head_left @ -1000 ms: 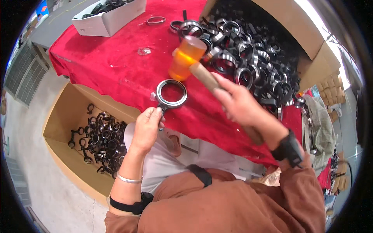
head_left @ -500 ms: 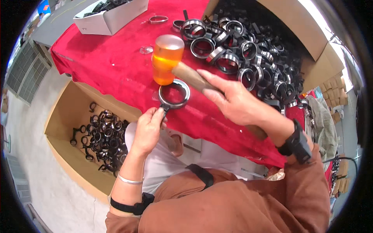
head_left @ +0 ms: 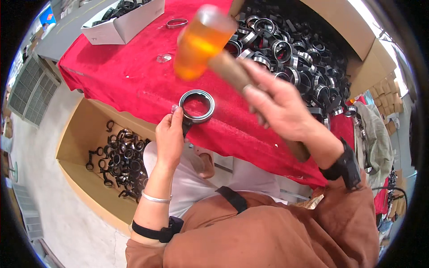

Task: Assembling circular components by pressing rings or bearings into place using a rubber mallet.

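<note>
My left hand [head_left: 169, 134] pinches the short black stem of a ring-shaped part [head_left: 198, 119] with a silvery inner rim. The ring is over the near edge of the red cloth [head_left: 147, 89], its opening facing up. In my right hand [head_left: 281, 105] is a mallet [head_left: 202, 44], gripped by its wooden handle. Its translucent orange head, blurred by motion, is raised above and beyond the ring, apart from it. Part of the handle sticks out below my right hand.
Many similar rings [head_left: 308, 67] lie piled at the far right by an open cardboard box [head_left: 335, 22]. Another cardboard box [head_left: 85, 192] at lower left holds more parts. A white box [head_left: 129, 27] stands far left, near a loose metal ring [head_left: 177, 22].
The mallet has risen from beside the ring, up and away, its head tilting to the right. The ring has turned slightly in my left hand and shifted a little left.
</note>
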Tool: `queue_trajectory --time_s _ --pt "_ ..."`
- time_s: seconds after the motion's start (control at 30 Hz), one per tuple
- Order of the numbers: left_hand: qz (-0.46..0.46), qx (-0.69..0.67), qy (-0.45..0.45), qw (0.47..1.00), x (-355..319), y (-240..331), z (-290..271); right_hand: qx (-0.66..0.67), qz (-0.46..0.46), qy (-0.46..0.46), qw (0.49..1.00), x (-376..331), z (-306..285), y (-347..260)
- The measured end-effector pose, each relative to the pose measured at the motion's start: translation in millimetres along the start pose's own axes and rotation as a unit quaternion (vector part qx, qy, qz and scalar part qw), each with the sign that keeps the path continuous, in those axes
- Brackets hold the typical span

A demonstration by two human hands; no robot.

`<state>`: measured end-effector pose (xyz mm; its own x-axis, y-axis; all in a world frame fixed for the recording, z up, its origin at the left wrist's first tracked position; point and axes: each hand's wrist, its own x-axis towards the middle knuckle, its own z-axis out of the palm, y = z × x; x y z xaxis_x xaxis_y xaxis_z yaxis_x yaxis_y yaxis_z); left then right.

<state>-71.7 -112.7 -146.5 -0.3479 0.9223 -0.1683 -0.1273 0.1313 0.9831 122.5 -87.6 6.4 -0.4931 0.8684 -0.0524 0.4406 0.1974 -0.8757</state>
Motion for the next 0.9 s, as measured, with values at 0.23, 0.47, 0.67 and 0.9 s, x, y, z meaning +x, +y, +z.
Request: queue_trajectory --time_s 0.23,0.47,0.67,0.9 --pt "0.067 0.056 0.072 0.994 -1 -1 14 0.012 0.022 0.081 0.996 -22 22 53" --pt "0.091 0.042 0.08 0.992 -1 -7 12 0.113 0.084 0.107 0.984 -30 11 36" --pt "0.067 0.01 0.033 0.997 1 -8 11 0.035 -0.063 0.161 0.984 -84 36 57" --pt "0.06 -0.008 0.069 0.996 -2 -1 13 0.011 0.01 0.115 0.993 -97 28 50"
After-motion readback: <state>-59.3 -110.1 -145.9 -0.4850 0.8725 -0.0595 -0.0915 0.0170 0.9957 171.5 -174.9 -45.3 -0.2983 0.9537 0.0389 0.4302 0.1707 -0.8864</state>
